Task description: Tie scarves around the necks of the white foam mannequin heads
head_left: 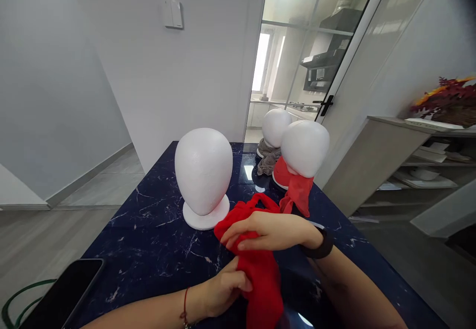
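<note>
Red scarf [263,289], held over the counter [156,239] beside a bare white foam head [203,170], is clenched in the left fingers [241,280] and covered by the right fingers [238,229], whose grip cannot be told, while two rear heads [305,148] already wear neck cloths [301,195], leaving this one apparently undressed.

A smartphone [65,296] lies at lower left. A white wall switch [173,14] shows upper left of centre; red-orange flowers [450,95] top the shelf unit [379,160] at right edge.
</note>
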`<action>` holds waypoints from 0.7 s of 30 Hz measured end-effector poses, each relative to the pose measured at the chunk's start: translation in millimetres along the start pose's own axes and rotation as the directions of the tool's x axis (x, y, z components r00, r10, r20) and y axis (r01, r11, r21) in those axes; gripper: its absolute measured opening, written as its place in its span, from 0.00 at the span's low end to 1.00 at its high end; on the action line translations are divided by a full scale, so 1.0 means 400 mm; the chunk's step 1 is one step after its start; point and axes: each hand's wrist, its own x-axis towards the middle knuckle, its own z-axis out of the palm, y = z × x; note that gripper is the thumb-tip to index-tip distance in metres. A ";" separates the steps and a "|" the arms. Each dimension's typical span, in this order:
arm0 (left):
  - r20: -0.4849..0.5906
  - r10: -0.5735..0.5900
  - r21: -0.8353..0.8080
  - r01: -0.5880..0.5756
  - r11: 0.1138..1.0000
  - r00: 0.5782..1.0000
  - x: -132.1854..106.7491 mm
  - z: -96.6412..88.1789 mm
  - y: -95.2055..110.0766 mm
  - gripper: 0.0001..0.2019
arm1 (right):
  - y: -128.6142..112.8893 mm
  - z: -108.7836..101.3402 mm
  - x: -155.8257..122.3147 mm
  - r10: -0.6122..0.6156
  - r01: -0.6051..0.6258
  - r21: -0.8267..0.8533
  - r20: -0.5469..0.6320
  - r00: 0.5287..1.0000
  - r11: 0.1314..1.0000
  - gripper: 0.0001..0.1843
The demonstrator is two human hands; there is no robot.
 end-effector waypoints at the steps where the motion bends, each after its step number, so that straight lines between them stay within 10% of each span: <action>1: 0.018 -0.009 -0.056 0.010 0.998 1.000 -0.007 0.015 0.016 0.09 | 0.000 0.001 0.008 -0.001 0.000 0.035 0.038 0.999 0.999 0.21; 10: 0.279 -0.110 0.366 0.001 0.931 0.954 -0.082 0.055 0.213 0.11 | 0.066 -0.041 0.006 -0.032 -0.068 0.405 0.235 0.972 0.912 0.33; 16: 0.438 -0.358 0.645 -0.010 0.764 0.825 -0.032 -0.004 0.222 0.20 | 0.081 -0.083 -0.046 -0.027 -0.220 0.453 0.477 0.879 0.864 0.31; 21: 0.547 -0.432 0.670 -0.067 0.739 0.717 -0.036 -0.017 0.257 0.20 | 0.101 -0.067 -0.037 -0.235 -0.116 0.563 0.511 0.827 0.818 0.28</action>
